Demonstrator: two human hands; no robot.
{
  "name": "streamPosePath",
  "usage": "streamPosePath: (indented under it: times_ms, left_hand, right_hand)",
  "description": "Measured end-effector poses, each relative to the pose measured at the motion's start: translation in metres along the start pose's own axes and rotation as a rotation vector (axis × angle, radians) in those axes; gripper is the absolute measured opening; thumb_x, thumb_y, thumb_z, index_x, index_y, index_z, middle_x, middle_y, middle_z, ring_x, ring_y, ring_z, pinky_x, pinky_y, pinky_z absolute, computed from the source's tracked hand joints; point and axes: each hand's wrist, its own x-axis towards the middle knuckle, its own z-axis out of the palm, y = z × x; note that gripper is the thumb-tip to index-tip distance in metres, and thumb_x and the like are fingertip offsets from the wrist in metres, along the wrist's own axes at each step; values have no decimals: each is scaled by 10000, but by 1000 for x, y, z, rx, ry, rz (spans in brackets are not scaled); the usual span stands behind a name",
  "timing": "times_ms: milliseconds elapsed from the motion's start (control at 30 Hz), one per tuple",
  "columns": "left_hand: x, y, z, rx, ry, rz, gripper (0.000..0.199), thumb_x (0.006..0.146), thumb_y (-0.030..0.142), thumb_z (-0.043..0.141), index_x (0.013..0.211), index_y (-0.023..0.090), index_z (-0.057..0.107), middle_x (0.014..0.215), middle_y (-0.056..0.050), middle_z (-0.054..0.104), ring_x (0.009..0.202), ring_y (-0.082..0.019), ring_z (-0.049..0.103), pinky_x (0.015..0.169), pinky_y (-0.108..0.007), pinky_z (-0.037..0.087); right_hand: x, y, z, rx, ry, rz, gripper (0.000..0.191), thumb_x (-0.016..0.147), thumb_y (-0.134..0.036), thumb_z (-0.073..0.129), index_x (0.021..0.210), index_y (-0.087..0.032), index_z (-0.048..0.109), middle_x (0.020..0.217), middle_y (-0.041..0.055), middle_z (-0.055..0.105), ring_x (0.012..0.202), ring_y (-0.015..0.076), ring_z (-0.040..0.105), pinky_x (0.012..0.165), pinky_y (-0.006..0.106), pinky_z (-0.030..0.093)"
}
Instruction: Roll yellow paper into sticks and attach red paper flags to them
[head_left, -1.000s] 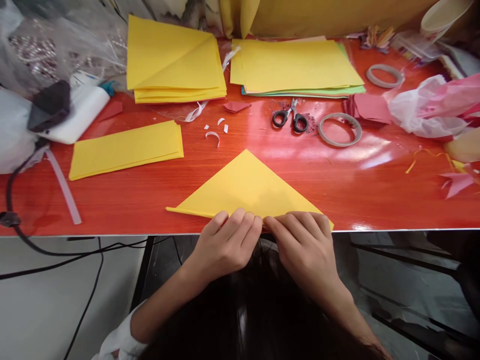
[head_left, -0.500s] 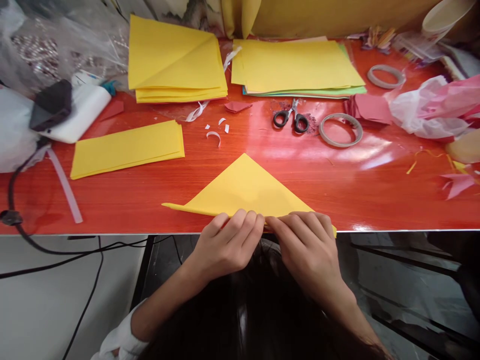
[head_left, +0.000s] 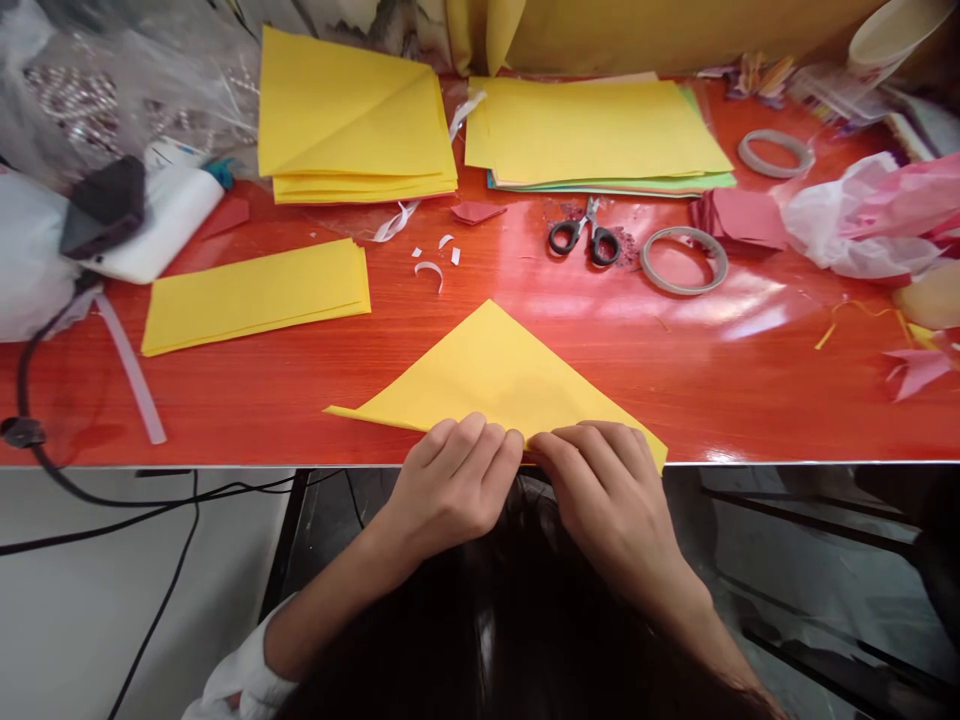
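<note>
A yellow sheet of paper (head_left: 491, 370) lies at the table's front edge, its upper corner pointing away from me and its near edge curled into a narrow roll. My left hand (head_left: 461, 480) is closed on the rolled edge left of the middle. Close beside it, my right hand (head_left: 607, 480) grips the same edge, fingers bent over the paper. Both thumbs are hidden beneath. The thin rolled end sticks out to the left, and the right corner shows past my right hand.
Beyond the paper lie black-handled scissors (head_left: 583, 235) and a tape roll (head_left: 684, 260). Yellow paper stacks (head_left: 352, 120) stand at the back, with folded yellow strips (head_left: 255, 298) at left. A phone (head_left: 105, 208) and cable are far left; pink tissue (head_left: 892, 215) is at right.
The near edge has shifted slightly under my fingers, and the right corner now looks flatter and wider. Both hands stay in nearly the same place.
</note>
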Motion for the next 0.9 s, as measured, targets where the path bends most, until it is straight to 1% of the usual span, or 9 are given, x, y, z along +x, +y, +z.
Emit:
streamPosePath:
  times_ms: [167, 300, 500, 633, 767, 900]
  left_hand:
    - [-2, 0, 1, -3, -1, -6, 101, 820, 132, 579, 897, 100, 636, 791, -43, 634, 833, -175, 547, 770, -295, 377]
    - [-4, -2, 4, -44, 38, -1, 89, 813, 128, 585, 887, 117, 634, 792, -43, 631, 817, -174, 575, 774, -304, 403]
    - [-3, -2, 3, -55, -14, 32, 176, 823, 125, 572, 986, 80, 620, 819, -56, 652, 788, -173, 600, 764, -311, 429]
    - [-3, -1, 4, -48, 9, 38, 150, 837, 123, 546, 953, 56, 613, 820, -70, 661, 792, -171, 607, 768, -309, 437]
    - [-4, -1, 6, -23, 15, 58, 153, 841, 129, 542, 952, 55, 619, 832, -75, 674, 799, -173, 617, 773, -309, 439]
    - [-4, -1, 4, -26, 3, 55, 159, 829, 125, 566, 953, 49, 628, 846, -71, 680, 825, -181, 623, 787, -311, 416]
  right_hand:
    - [0, 0, 1, 5, 6, 20, 80, 835, -120, 551, 899, -140, 594, 768, 45, 610, 747, 160, 477, 697, 299, 387]
    - [0, 0, 2, 20, 0, 14, 83, 840, -108, 541, 891, -131, 602, 752, 44, 606, 716, 151, 485, 674, 295, 382]
    - [0, 2, 2, 10, -13, -14, 138, 855, -80, 494, 926, -118, 606, 758, 50, 615, 716, 154, 493, 667, 299, 382]
    - [0, 3, 0, 7, -9, -10, 147, 865, -74, 468, 913, -118, 601, 755, 51, 613, 715, 153, 484, 674, 300, 384]
    - [0, 2, 1, 4, -39, -16, 139, 865, -110, 494, 963, -114, 593, 775, 55, 608, 730, 161, 474, 685, 306, 385]
    - [-1, 2, 3, 20, -19, -7, 148, 870, -80, 468, 935, -122, 594, 747, 45, 599, 711, 152, 467, 671, 297, 381]
